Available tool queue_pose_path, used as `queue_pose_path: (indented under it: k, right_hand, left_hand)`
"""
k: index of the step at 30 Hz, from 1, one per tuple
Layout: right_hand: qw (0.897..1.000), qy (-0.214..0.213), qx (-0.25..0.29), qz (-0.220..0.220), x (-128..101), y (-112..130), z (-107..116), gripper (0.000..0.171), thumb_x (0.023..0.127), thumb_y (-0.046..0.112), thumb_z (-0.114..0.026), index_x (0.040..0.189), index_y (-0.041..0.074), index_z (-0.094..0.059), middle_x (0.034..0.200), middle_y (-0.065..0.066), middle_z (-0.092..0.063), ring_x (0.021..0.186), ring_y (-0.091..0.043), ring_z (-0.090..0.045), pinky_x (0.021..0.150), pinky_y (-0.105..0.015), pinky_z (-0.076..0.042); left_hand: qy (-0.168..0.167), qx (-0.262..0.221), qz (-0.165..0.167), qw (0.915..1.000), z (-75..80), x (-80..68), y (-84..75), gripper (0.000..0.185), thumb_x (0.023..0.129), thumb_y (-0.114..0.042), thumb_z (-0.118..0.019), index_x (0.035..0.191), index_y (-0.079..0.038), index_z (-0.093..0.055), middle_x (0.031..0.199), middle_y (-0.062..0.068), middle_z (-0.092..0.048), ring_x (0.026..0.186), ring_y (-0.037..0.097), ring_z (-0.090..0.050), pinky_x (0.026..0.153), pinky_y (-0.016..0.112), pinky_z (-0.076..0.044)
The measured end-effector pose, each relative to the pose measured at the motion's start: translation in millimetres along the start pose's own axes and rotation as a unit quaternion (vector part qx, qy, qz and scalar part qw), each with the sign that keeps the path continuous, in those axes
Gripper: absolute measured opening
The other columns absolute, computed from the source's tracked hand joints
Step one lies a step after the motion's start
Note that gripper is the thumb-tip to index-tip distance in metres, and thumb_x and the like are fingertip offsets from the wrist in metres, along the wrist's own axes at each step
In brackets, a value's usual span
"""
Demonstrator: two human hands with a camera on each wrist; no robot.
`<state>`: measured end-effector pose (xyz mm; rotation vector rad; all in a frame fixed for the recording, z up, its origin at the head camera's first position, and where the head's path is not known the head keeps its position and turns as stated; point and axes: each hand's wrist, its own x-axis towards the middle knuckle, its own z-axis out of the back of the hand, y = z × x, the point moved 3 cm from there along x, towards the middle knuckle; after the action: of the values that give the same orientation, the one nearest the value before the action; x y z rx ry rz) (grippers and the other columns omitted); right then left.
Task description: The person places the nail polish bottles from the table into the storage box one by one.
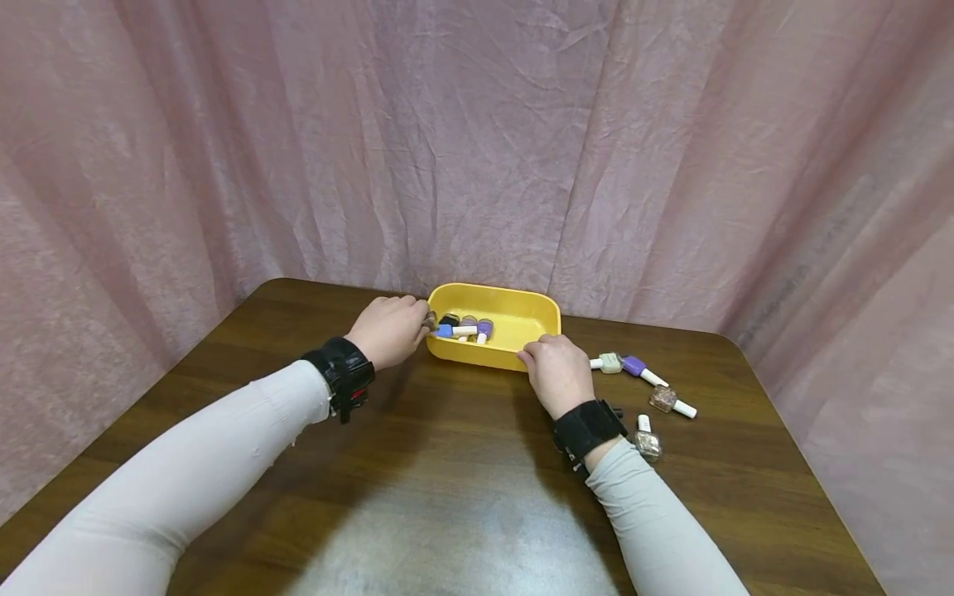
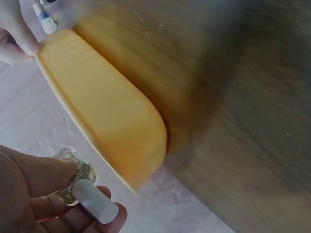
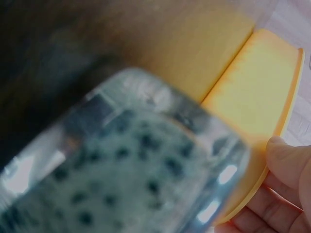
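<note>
My left hand (image 1: 391, 331) is at the left end of a yellow plastic basket (image 1: 477, 356). Between thumb and fingers it holds a glittery nail polish bottle (image 2: 80, 170) with a white cap, just outside the rim. At the front right corner, my right hand (image 1: 559, 372) pinches the basket's rim, thumb (image 3: 282, 158) on one side and fingers on the other. Several nail polish bottles lie inside at the left, among them a blue one (image 1: 444, 331) and a purple one (image 1: 485, 327).
Right of the basket, several bottles lie on the brown wooden table (image 1: 417, 488): a pale green one (image 1: 611, 362), a purple one (image 1: 633, 365) and glittery ones (image 1: 662, 399). A speckled clear bottle (image 3: 131, 170) looms close in the right wrist view. A pink curtain (image 1: 477, 141) hangs behind.
</note>
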<state>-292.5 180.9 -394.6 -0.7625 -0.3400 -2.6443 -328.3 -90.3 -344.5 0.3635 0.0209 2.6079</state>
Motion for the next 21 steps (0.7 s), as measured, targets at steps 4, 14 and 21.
queue_pose_path:
  k: [4, 14, 21]
  right_hand:
    - [1.000, 0.000, 0.000, -0.001, -0.8, 0.3, 1.4, 0.015, 0.102, 0.021, -0.083, 0.095, 0.008, -0.085, 0.087, -0.007, -0.075, 0.087, -0.032, -0.072, 0.073, -0.049, -0.060]
    - [1.000, 0.001, -0.004, 0.001, -2.0, 0.4, 3.0, 0.015, 0.103, 0.021, -0.082, 0.096, 0.008, -0.086, 0.087, -0.007, -0.076, 0.088, -0.032, -0.071, 0.074, -0.048, -0.060]
    - [1.000, 0.003, -0.003, 0.002, -2.6, 1.5, 1.8, 0.016, 0.103, 0.021, -0.081, 0.096, 0.008, -0.086, 0.087, -0.007, -0.075, 0.087, -0.032, -0.071, 0.073, -0.047, -0.059]
  left_hand:
    - [0.003, -0.003, 0.004, 1.0000, 0.8, 7.5, -7.4, 0.018, 0.107, -0.022, -0.074, 0.114, -0.005, -0.073, 0.105, 0.012, -0.075, 0.101, 0.033, -0.074, 0.090, 0.051, -0.059]
    - [0.023, 0.000, 0.025, 0.9994, -2.7, 25.6, -19.1, 0.021, 0.109, -0.026, -0.072, 0.114, -0.005, -0.073, 0.105, 0.011, -0.073, 0.102, 0.033, -0.074, 0.090, 0.053, -0.058]
    - [0.051, 0.003, 0.022, 0.9985, -10.9, 33.7, -24.6, 0.022, 0.109, -0.025, -0.074, 0.119, -0.006, -0.074, 0.112, 0.010, -0.076, 0.107, 0.033, -0.073, 0.097, 0.055, -0.056]
